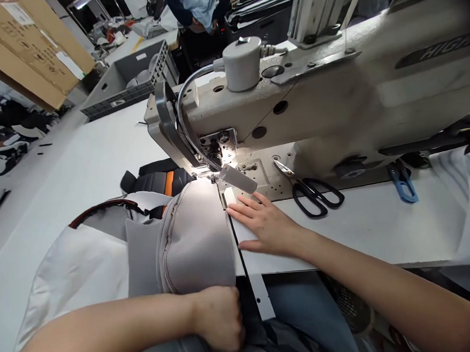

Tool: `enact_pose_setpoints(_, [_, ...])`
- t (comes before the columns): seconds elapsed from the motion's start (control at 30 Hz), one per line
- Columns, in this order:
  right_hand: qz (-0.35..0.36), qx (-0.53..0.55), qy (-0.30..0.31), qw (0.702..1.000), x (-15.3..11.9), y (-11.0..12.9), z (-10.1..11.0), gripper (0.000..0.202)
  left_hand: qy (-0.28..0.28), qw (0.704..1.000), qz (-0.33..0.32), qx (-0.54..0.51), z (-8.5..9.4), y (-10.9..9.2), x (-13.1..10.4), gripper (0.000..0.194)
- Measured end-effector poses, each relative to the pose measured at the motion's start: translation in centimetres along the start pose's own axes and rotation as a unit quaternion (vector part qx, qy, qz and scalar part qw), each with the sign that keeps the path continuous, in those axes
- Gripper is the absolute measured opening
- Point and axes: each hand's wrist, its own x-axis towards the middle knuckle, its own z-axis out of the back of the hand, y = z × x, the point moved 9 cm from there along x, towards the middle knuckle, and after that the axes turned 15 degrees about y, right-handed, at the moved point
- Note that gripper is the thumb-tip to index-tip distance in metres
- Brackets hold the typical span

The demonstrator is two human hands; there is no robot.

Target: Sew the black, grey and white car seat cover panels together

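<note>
Grey padded fabric (198, 232) with a piped seam lies under the needle area of a sewing machine (318, 95), lit by a small lamp (238, 179). At the table's front edge my left hand (221, 317) is closed against the lower end of this fabric; its fingertips are hidden. My right hand (264, 225) lies with fingers spread on the machine bed's edge, just right of the fabric, touching a white strip (230, 196). Black and orange material (170, 184) and shiny white cloth (80, 267) are joined or bunched on the left.
Black-handled scissors (309, 192) lie right of my right hand, and a blue thread snipper (403, 183) is farther right. A grey crate (128, 92) and a cardboard box (28, 45) are at the back left. Another person (200, 7) stands behind the machine.
</note>
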Motion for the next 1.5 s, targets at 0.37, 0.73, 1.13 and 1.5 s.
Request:
enact_pose_setpoints(0.37, [-0.045, 0.01, 0.029, 0.998, 3.7, 1.3, -0.2, 0.085, -0.23, 0.971, 0.057, 0.034, 11.2, 0.0, -9.8, 0.019])
enact_pose_setpoints(0.73, [-0.068, 0.003, 0.013, 0.998, 3.2, 0.2, -0.2, 0.085, -0.237, 0.968, 0.066, 0.047, 9.9, -0.1, -10.5, 0.023])
enact_pose_setpoints(1.13, [0.046, 0.017, 0.026, 0.998, 2.5, 3.2, -1.1, 0.085, -0.158, 0.986, 0.016, 0.045, 10.1, -0.1, -9.4, 0.012])
enact_pose_setpoints(1.5, [0.008, 0.017, 0.004, 1.0, 3.5, 2.7, -0.4, 0.073, -0.099, 0.986, 0.111, -0.078, 12.4, 5.6, -8.7, 0.018])
